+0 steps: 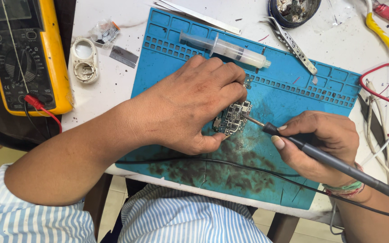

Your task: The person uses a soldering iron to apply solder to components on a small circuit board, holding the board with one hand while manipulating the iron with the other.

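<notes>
A small green circuit board (233,118) lies on a blue work mat (289,99) stained dark near its front. My left hand (193,103) rests over the board's left side and pins it between fingers and thumb. My right hand (321,145) grips a dark soldering iron (320,156) like a pen. Its metal tip touches the board's right edge. The iron's black cord (212,161) runs across the front of the mat.
A clear syringe (223,47) and metal tweezers (293,45) lie at the mat's far edge. A yellow multimeter (23,54) with a red lead sits far left beside a white round part (83,59). Red, yellow and white wires (386,90) crowd the right side.
</notes>
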